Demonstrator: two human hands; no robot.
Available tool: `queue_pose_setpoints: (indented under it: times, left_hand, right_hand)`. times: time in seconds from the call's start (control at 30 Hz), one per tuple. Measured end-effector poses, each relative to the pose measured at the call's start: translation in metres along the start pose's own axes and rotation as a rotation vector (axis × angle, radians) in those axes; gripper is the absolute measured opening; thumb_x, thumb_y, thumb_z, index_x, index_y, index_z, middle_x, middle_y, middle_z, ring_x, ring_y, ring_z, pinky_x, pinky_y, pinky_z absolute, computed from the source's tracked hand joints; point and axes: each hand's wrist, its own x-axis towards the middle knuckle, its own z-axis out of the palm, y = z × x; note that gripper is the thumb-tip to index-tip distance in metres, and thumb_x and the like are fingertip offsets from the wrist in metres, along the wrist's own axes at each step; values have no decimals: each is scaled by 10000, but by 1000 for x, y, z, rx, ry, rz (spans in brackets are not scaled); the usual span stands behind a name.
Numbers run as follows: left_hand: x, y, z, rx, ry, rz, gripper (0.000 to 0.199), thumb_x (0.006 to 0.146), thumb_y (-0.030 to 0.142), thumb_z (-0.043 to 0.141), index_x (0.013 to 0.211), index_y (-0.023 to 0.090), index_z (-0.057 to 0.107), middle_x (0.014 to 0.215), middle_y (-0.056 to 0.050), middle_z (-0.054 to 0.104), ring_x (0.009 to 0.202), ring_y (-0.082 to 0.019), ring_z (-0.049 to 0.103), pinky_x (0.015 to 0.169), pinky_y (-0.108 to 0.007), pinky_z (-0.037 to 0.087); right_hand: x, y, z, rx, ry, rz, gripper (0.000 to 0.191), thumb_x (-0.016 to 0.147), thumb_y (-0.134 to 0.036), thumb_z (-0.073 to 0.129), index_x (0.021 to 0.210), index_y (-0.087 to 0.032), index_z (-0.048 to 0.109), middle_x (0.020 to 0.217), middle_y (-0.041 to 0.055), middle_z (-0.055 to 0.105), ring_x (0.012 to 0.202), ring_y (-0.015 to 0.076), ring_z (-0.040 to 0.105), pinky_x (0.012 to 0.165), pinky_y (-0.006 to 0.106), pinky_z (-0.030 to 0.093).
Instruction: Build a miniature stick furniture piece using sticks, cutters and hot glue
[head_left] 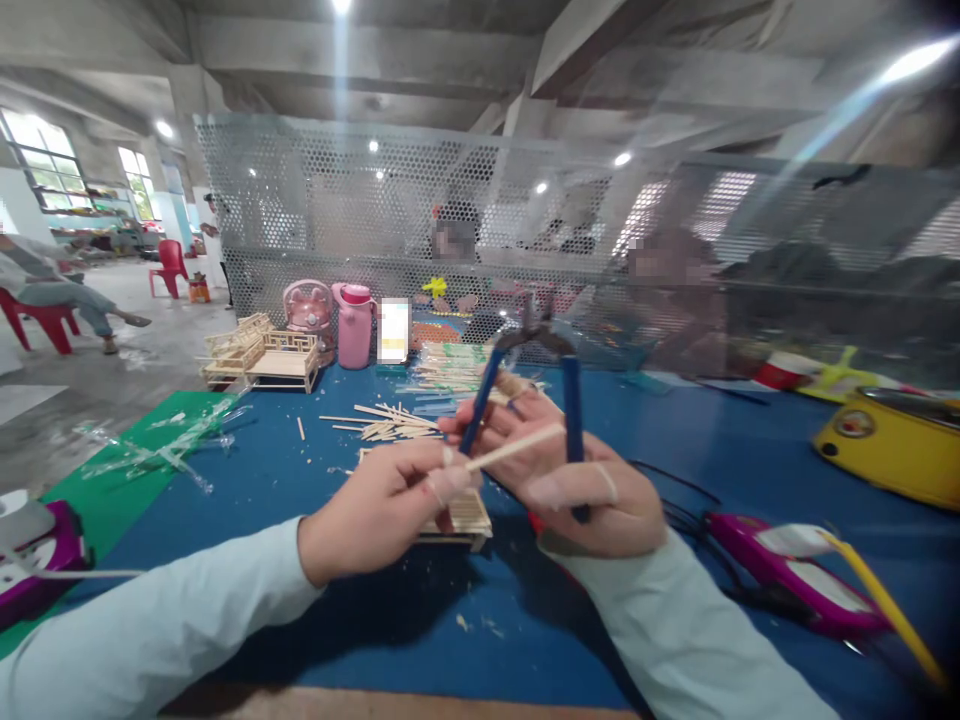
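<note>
A thin pale wooden stick [517,447] is pinched between the thumb and fingers of my left hand [386,505], its free end pointing right and slightly up. Dark-jawed pincers with blue handles [574,400] stand upright in my right hand [600,490], jaws at the top and handles spread apart. The stick's free end reaches between the two handles, near the right palm. Under my left hand a small slatted wooden frame [472,518] stands on the blue table [285,620], partly hidden by the hand. Loose sticks [394,422] lie just behind it.
Bundled sticks [454,365] lie at the back beside a phone [394,330] and a pink bottle [354,325]. Miniature wooden furniture [281,358] stands back left, plastic wrap [161,440] nearer. Purple power strips [799,575] flank both sides; a yellow pot [892,445] sits right.
</note>
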Motion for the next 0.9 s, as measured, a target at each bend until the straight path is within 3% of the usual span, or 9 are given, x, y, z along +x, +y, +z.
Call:
queue_pose_setpoints:
  times: [0.13,0.23,0.33,0.47,0.67,0.9]
  left_hand:
    - [12,-14,-9,-57,344,-108,303,853,403,479,688,160,556,542,53,392,496,-74,326,486,-205,270]
    - [19,-29,-13,-127,401,-157,287,849,415,467,755,164,568,499,74,341,452,-69,283,452,-200,242]
    - [20,-38,-11,-122,399,-169,304,847,423,455,734,161,561,492,73,350,442,-67,288,442,-197,234]
    - [18,-38,-8,-53,373,-145,302,852,410,454,686,166,520,507,68,377,460,-71,315,460,-203,249]
    - [15,-31,-6,80,318,-78,322,873,327,407,587,181,392,528,58,368,517,-82,317,513,-222,270]
    - [14,-27,-5,102,307,-56,307,851,294,408,567,188,364,537,54,352,541,-91,314,528,-231,266]
  right_hand:
    - [-12,-1,-34,-428,175,-13,798,619,-147,499,1366,-315,274,1339,49,481,1225,248,480,1032,459,384]
    - [-20,8,-46,-829,104,74,785,646,-87,471,1392,-260,297,1413,67,417,1318,262,369,1094,481,282]
    - [-22,16,-40,-1028,-48,78,785,617,-38,425,1376,-220,337,1433,83,391,1351,256,309,1093,482,279]
    - [-20,17,-29,-1071,-110,82,800,600,-35,394,1382,-182,318,1407,113,412,1338,240,336,1078,456,312]
    - [-19,15,-25,-1094,-110,56,793,592,-37,398,1370,-178,334,1377,120,442,1304,250,384,1059,456,337]
    - [-17,16,-22,-1059,-72,29,732,600,-52,412,1324,-162,403,1332,120,497,1246,245,457,1016,418,398]
